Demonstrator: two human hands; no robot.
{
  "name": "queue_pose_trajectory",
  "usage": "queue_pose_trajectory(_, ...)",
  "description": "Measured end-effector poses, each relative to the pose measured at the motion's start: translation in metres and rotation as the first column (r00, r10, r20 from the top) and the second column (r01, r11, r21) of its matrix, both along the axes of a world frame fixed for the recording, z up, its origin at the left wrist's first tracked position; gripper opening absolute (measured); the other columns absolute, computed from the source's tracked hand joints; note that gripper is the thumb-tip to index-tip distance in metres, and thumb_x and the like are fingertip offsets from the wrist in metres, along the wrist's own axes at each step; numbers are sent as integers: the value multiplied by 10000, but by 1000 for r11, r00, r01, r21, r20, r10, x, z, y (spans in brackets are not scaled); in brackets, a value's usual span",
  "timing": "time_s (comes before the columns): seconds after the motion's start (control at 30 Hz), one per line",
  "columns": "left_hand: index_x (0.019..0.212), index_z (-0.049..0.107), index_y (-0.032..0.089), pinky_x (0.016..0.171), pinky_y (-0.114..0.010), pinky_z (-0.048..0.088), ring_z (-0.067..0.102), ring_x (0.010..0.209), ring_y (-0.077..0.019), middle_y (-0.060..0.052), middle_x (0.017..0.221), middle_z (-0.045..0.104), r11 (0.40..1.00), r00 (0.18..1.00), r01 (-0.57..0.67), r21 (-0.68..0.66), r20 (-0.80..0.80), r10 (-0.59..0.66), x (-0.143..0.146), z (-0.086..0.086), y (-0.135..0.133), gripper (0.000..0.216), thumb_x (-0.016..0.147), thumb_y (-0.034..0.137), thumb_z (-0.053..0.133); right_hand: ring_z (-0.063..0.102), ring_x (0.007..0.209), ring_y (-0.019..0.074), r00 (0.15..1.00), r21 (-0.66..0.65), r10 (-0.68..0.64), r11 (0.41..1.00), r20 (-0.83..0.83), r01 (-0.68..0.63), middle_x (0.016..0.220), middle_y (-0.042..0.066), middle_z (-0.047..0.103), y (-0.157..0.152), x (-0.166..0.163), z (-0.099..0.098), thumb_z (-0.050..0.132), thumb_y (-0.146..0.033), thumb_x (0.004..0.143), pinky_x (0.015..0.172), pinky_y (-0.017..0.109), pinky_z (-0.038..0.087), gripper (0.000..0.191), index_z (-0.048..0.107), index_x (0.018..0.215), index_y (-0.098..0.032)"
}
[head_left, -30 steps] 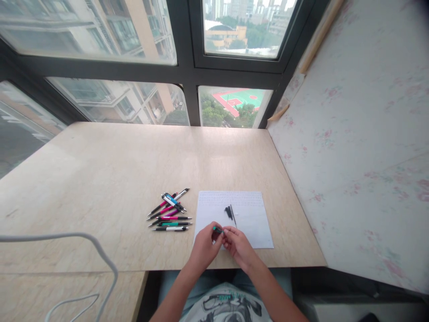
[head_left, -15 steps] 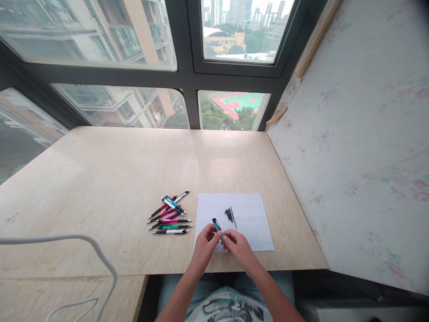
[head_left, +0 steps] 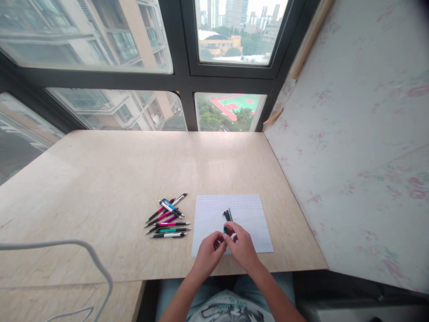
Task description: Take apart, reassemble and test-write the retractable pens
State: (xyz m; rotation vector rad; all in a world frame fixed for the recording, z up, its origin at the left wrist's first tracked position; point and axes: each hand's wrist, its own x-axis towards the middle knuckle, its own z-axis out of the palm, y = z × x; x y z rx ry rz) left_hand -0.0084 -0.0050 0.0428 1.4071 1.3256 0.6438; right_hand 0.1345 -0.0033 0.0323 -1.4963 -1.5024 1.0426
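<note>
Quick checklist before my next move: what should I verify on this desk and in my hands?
1. Green pen piece held between your left hand and right hand: ok.
2. Its lower end properly joined: cannot tell, hidden by the hands.
3. Black parts within the edges of the paper: ok.
4. Pen pile clear of the paper: ok, off to its left.

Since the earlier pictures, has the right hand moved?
Yes, slightly forward against the paper, toward its far edge: the right hand now hides the thin black rod's near end.
</note>
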Motion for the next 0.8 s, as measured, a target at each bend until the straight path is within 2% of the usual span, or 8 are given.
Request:
queue_pose_trajectory(0.17,980,656,188,655,-288,454,586,702,-187,-52,842,682,995,995,-95,-22,41,95,-9,-4,5,268,827,390,571,636,732,212,990,-87,-139,987,-35,136,820,51,681,12,29,-5,596,-296,811,635,309,494,238,652,1027,-214)
queue_pose_trajectory(0.27,967,657,193,678,-303,465,597,731,-198,-45,821,671,991,990,-137,-6,21,137,-18,-5,9,268,826,404,574,618,699,218,976,-89,-203,974,82,210,777,51,684,26,50,-9,591,-326,814,678,340,477,246,689,1011,-217)
queue_pose_trajectory(0.4,962,659,194,673,-304,466,592,710,-191,-36,800,666,993,993,-119,0,14,119,-22,-4,11,254,818,389,582,594,663,206,957,-57,-152,984,248,171,729,38,680,44,59,-13,586,-296,807,671,323,438,269,705,1038,-227)
queue_pose_trajectory(0.57,1023,638,192,656,-293,466,583,675,-175,-37,809,669,993,992,-118,7,38,118,-18,-3,7,284,816,378,581,608,773,222,893,18,-105,994,437,108,877,81,696,53,56,-17,551,-260,832,722,321,416,262,696,1046,-219)
queue_pose_trajectory(0.7,1041,630,190,636,-282,454,586,675,-173,-46,811,682,992,992,-120,25,47,119,-18,-4,5,276,841,365,556,605,780,222,871,54,-152,988,467,144,856,71,678,45,63,-19,493,-283,870,708,313,401,315,641,1132,-190)
queue_pose_trajectory(0.8,1014,635,187,651,-288,463,607,709,-186,-61,826,700,993,992,-115,37,59,112,-19,-3,5,264,863,381,539,580,703,202,876,79,-193,981,443,176,821,66,674,31,67,-18,454,-323,902,670,301,383,267,654,1016,-188)
